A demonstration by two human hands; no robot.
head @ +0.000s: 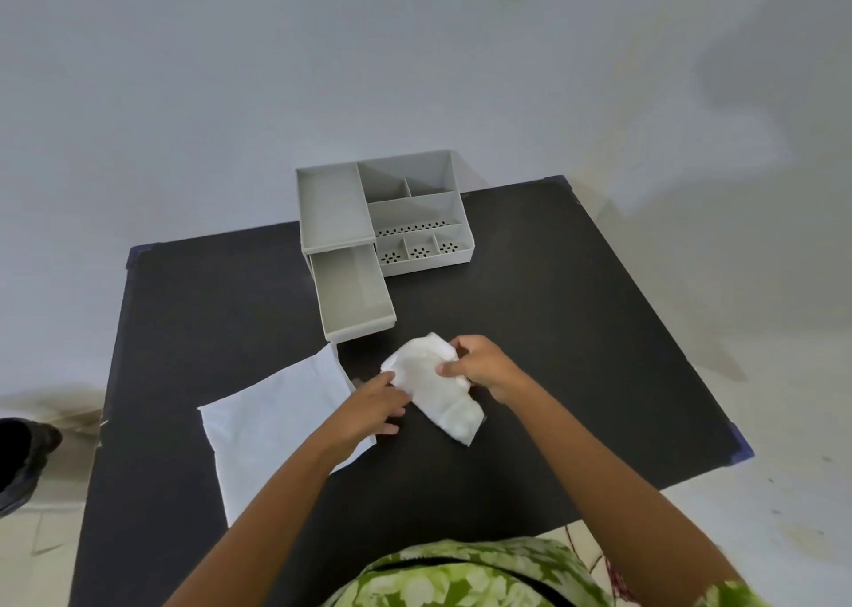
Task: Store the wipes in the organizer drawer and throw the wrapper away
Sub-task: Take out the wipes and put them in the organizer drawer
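A white pack of wipes (438, 390) lies crumpled on the black table, just in front of the organizer. My right hand (479, 366) grips its upper right end. My left hand (375, 406) pinches its left edge; whether a clear wrapper is around the wipes I cannot tell. The grey organizer (415, 210) stands at the table's far edge, its lower left drawer (352, 290) pulled out and empty.
A flat white sheet (276, 426) lies on the black table (576, 330) to the left, partly under my left forearm. A dark shoe (23, 459) sits on the floor at far left. The wall is directly behind the organizer.
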